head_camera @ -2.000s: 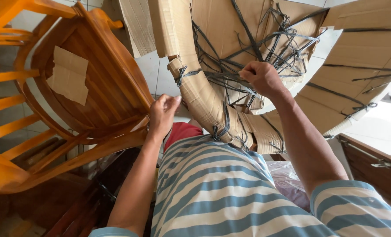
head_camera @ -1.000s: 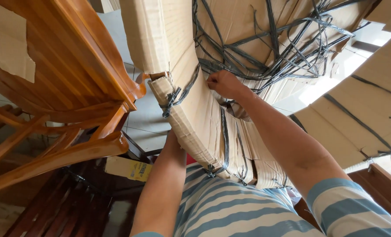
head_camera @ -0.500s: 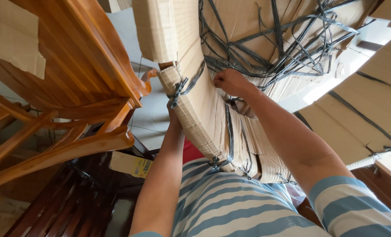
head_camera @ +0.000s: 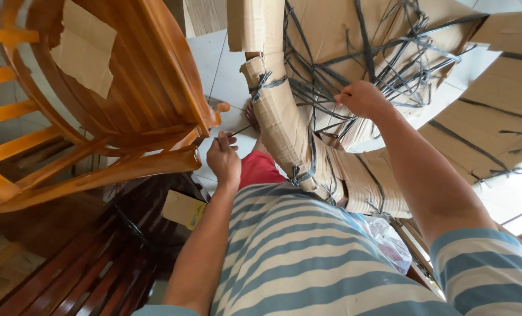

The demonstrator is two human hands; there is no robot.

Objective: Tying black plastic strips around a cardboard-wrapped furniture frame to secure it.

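**Cardboard-wrapped furniture piece bound in dark cord**

Cardboard-wrapped curved brown furniture piece (head_camera: 284,126) leans across the person's striped lap, upper end cut off by the frame. Right hand (head_camera: 363,98) closes its grip on tangled dark plastic cords (head_camera: 354,64). Left hand (head_camera: 224,159) pinches one thin cord end (head_camera: 241,130). Glossy orange wooden chair (head_camera: 149,99) crowds the left; white floor tiles (head_camera: 223,64) show between.

Cardboard-wrapped furniture piece (head_camera: 284,129) at centre, running from top edge down onto the person's striped shirt (head_camera: 296,257). Strapping cords (head_camera: 354,70) criss-cross its right side. Right hand (head_camera: 363,98) on the cords. Left hand (head_camera: 223,159) left of the wrapped piece, pinching a cord end. Wooden chair (head_camera: 126,99) further left, upper-left corner. Small cardboard box (head_camera: 183,209) below the chair, beside the left forearm.
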